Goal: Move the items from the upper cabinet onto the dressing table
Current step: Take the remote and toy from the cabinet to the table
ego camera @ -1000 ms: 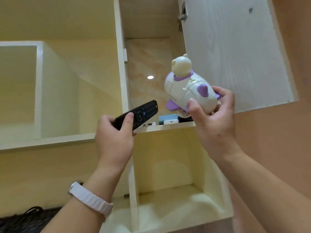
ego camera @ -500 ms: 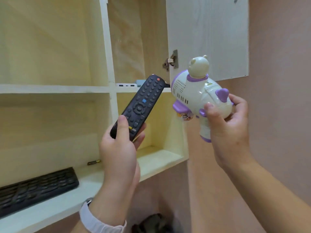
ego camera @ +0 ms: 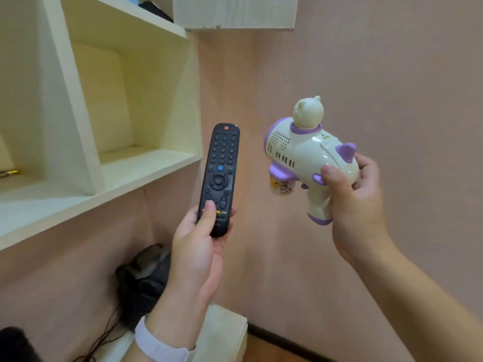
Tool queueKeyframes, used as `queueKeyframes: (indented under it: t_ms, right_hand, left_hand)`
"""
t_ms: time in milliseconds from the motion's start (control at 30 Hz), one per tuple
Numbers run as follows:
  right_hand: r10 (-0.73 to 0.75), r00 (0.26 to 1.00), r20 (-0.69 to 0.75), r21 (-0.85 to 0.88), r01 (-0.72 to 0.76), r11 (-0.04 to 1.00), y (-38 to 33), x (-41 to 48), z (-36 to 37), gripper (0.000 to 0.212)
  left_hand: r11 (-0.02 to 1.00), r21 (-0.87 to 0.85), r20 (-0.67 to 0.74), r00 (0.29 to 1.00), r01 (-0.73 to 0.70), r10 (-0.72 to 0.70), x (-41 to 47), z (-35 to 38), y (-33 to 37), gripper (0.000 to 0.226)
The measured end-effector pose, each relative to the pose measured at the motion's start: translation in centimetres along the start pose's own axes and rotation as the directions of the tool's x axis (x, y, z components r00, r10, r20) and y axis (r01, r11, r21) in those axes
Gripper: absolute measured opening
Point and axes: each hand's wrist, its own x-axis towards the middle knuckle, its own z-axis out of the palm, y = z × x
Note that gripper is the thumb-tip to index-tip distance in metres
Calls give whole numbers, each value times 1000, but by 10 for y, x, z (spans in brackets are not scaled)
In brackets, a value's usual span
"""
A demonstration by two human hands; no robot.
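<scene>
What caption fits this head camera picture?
Left hand grips a black remote; right hand holds a bear-topped toy gun beside cream shelves.

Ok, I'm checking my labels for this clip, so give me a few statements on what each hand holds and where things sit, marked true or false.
1. The left hand holds a black remote control by its lower end. True.
2. The right hand is empty. False: it grips a white and purple toy.
3. The toy has a bear-shaped head on top. True.
4. The remote control lies on the cream shelf. False: it is held in the air, to the right of the shelf.
5. The left wrist wears a pale band. True.
</scene>
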Motion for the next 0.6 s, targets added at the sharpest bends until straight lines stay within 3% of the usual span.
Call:
queueKeyframes:
  t_ms: [267, 600]
  right_hand:
    - [97, 975, -200, -102, -119, 988, -8, -57, -114, 48]
    - [92, 886, -454, -146, -175, 974, -75, -174, -297, 40]
  left_hand:
    - [951, 93, 261, 914, 296, -311, -62, 24, -83, 20]
    - [878, 271, 433, 765, 394, -477, -215, 109, -173, 27]
